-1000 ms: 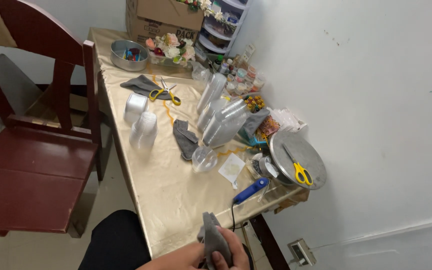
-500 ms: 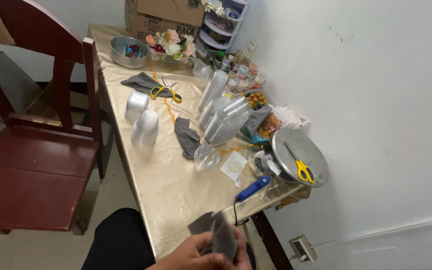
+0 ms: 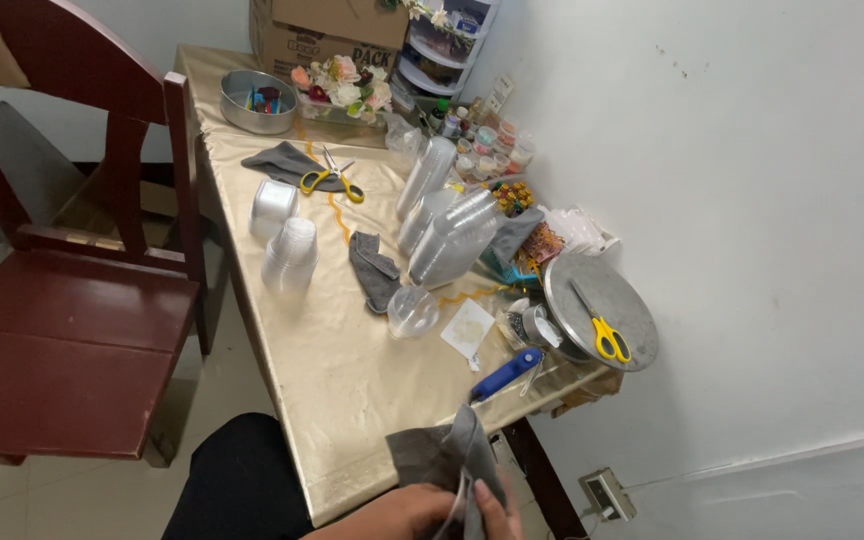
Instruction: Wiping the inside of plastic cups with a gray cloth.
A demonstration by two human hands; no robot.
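Both hands (image 3: 422, 512) pinch grey felt piece (image 3: 444, 458) at table edge (image 3: 352, 500), apparently mid-shaping; next calls for firmer fingertip control.

Held cloth (image 3: 439, 456): grey felt, matt, soft.
Tablecloth (image 3: 322, 350): gold fabric, satiny sheen.
Cup stacks (image 3: 452, 238): clear plastic, glossy.
Round tray (image 3: 592, 300): dull grey metal.
Chair (image 3: 62, 330): dark red wood, polished.
Scissor handles (image 3: 609, 340): yellow plastic.

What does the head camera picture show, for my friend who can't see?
A hand pinches a grey cloth piece at the near edge of a gold-covered table. Beyond lie a blue-handled tool, clear cup stacks and yellow scissors on a round metal tray.
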